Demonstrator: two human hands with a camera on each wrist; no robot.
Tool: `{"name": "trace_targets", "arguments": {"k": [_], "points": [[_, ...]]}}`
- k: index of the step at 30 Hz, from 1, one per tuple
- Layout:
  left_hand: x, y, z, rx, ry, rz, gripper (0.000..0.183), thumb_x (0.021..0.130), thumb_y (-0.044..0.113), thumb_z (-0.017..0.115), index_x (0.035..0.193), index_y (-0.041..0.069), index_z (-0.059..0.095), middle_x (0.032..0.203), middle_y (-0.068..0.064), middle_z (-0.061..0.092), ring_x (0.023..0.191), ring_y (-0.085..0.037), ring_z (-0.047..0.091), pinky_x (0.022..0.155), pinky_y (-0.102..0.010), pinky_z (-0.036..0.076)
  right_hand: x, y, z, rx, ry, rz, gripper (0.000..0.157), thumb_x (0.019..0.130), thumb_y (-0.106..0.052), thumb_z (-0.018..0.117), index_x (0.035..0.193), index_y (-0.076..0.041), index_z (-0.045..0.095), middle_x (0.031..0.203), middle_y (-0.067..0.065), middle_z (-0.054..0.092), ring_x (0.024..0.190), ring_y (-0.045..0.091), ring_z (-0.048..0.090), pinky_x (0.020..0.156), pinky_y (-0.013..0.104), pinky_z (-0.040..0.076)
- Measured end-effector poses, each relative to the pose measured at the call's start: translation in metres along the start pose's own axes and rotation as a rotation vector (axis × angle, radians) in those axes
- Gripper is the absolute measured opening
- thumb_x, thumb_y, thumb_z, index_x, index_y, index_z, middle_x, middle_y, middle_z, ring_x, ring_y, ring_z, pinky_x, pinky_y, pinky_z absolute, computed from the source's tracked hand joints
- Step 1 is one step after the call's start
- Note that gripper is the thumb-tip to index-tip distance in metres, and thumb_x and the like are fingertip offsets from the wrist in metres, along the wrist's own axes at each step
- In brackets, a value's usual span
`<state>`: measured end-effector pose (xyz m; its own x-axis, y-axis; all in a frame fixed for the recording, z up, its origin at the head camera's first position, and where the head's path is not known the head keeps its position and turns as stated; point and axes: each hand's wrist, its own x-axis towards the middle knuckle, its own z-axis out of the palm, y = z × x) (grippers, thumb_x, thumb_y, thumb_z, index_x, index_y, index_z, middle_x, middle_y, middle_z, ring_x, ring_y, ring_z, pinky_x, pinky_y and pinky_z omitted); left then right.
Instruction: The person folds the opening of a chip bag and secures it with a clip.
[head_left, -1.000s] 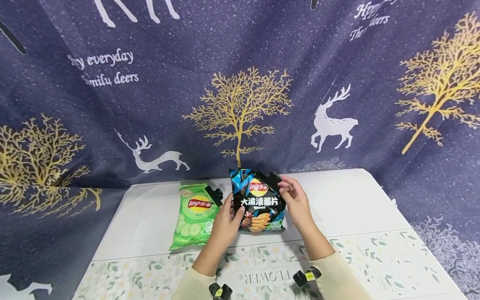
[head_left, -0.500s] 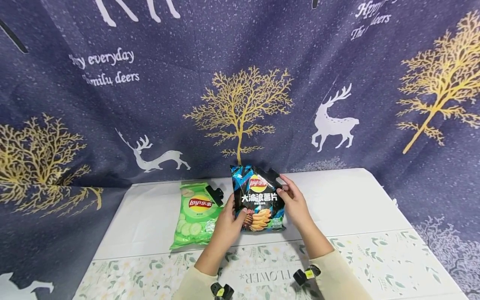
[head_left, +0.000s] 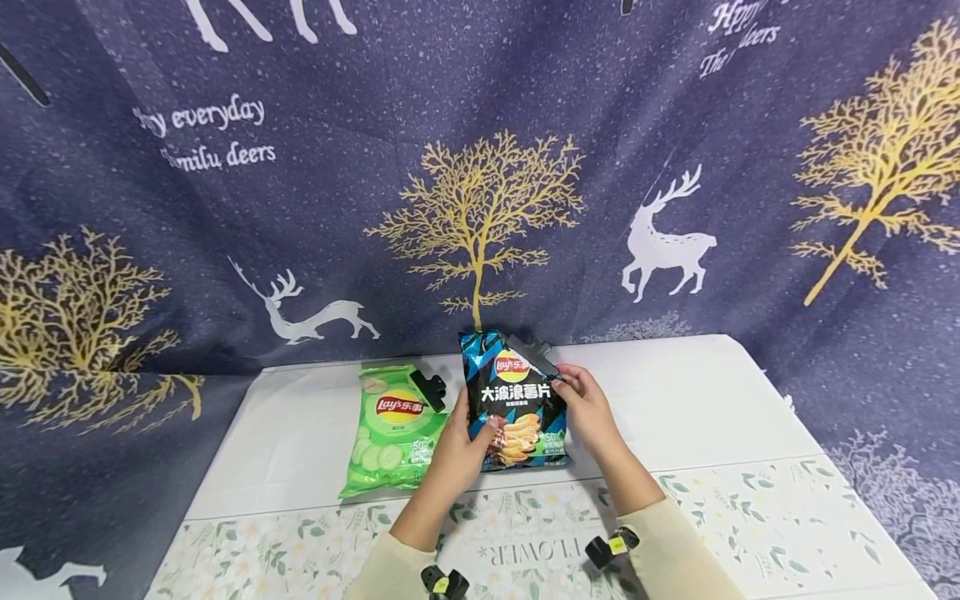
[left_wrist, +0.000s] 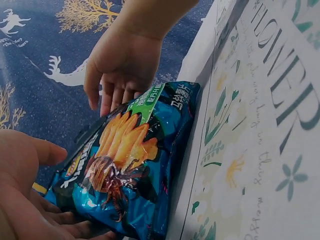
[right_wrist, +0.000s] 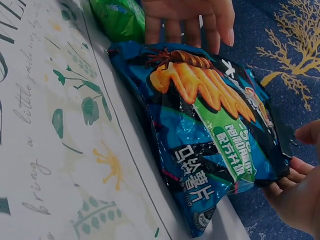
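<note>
A black and blue chip bag is tilted up between both hands, its front towards the head camera. A black clip sits across its upper right corner. My left hand holds the bag's left edge, thumb over the front and fingers behind. At the right edge, just below the clip, my right hand holds the bag with its thumb in front; in the right wrist view its fingers reach behind the bag. The bag's lower edge is close to the table. Its back is hidden.
A green chip bag lies on the table left of the left hand, with a black clip on its upper right corner. The white table has a floral strip in front. Behind it hangs a dark blue cloth printed with deer and trees.
The black and blue bag has changed its tilt, showing more of its clip than half a second ago. Both hands stay at its sides; the right hand is slightly lower. The green bag has not moved.
</note>
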<state>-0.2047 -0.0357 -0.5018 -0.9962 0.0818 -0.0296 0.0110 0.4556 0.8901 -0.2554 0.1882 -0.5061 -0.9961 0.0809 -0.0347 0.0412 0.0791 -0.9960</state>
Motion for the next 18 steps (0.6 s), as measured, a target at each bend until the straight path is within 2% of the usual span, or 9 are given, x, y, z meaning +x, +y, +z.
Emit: {"name": "trace_targets", "arguments": {"k": [3, 8, 12, 18], "points": [[-0.0004, -0.0001, 0.0006, 0.017, -0.013, -0.024, 0.081, 0.103, 0.038, 0.055, 0.164, 0.014, 0.009, 0.167, -0.02, 0.021, 0.151, -0.042, 0.03, 0.119, -0.061, 0.03, 0.0003, 0.0017, -0.0002, -0.046, -0.004, 0.013, 0.042, 0.102, -0.018, 0.057, 0.142, -0.007, 0.052, 0.138, 0.018, 0.057, 0.123, 0.026, 0.055, 0.11, 0.041, 0.041], [-0.0011, -0.0021, 0.0011, 0.042, -0.031, -0.04, 0.081, 0.103, 0.041, 0.054, 0.164, 0.012, 0.009, 0.167, -0.022, 0.021, 0.152, -0.044, 0.026, 0.119, -0.065, 0.027, 0.0004, 0.004, -0.0001, -0.101, -0.023, 0.023, 0.046, 0.102, -0.02, 0.056, 0.146, -0.007, 0.05, 0.147, 0.018, 0.052, 0.129, 0.032, 0.054, 0.109, 0.046, 0.044], [-0.0012, -0.0035, 0.0013, 0.05, -0.053, -0.053, 0.082, 0.104, 0.045, 0.052, 0.164, 0.012, 0.008, 0.167, -0.022, 0.02, 0.152, -0.044, 0.027, 0.118, -0.065, 0.029, 0.0013, 0.0062, -0.0003, -0.113, -0.039, 0.032, 0.048, 0.103, -0.019, 0.056, 0.148, -0.005, 0.049, 0.152, 0.018, 0.049, 0.133, 0.035, 0.051, 0.112, 0.05, 0.042], [-0.0022, -0.0038, 0.0012, 0.056, -0.086, -0.06, 0.08, 0.104, 0.041, 0.052, 0.164, 0.013, 0.007, 0.167, -0.022, 0.02, 0.15, -0.045, 0.029, 0.117, -0.065, 0.03, 0.0021, 0.0089, -0.001, -0.143, -0.052, 0.043, 0.049, 0.103, -0.021, 0.056, 0.149, -0.007, 0.048, 0.155, 0.017, 0.045, 0.139, 0.035, 0.047, 0.116, 0.053, 0.039]]}}
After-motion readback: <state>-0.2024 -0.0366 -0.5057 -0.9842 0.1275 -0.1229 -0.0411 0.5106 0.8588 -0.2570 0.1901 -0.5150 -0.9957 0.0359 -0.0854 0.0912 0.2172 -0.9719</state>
